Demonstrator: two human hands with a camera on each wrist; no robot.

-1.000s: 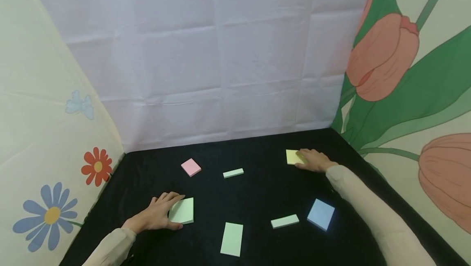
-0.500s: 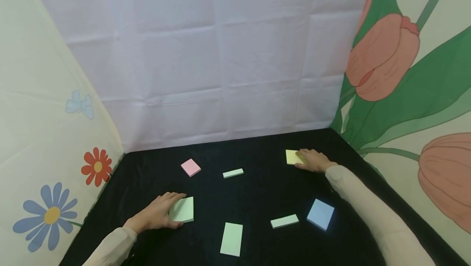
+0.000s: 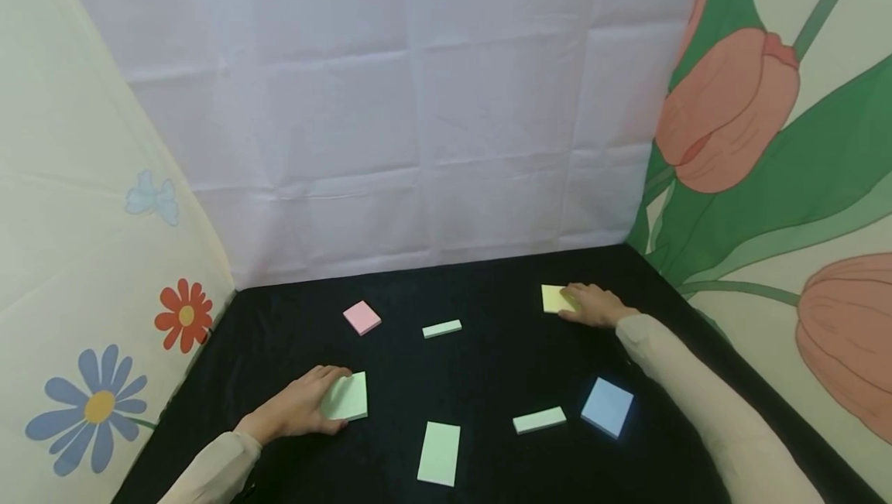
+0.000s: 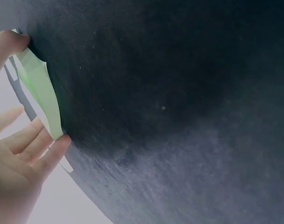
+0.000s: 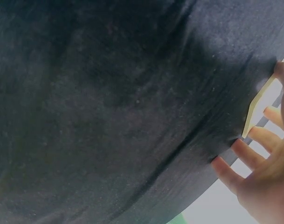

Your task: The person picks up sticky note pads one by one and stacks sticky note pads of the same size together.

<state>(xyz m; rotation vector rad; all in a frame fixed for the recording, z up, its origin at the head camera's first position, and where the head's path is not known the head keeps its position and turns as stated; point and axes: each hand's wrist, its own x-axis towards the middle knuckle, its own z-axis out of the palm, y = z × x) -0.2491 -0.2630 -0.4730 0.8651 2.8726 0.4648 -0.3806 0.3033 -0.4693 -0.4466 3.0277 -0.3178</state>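
In the head view my left hand holds a square green sticky note pad by its edges, thumb on the near side and fingers on the far side. The left wrist view shows the thumb and a fingertip at opposite ends of that green pad. Far to the right, my right hand grips a yellow sticky note pad from its right side. In the right wrist view the yellow pad sits between thumb and fingers, partly covered by the hand. Both pads lie on the black cloth.
A pink pad and a narrow green pad lie toward the back. Nearer are a rectangular green pad, another narrow green pad and a blue pad. A white curtain hangs behind the black table.
My left hand has tightened slightly around the green pad, which has shifted very slightly away from me. The right hand stays at the yellow pad.
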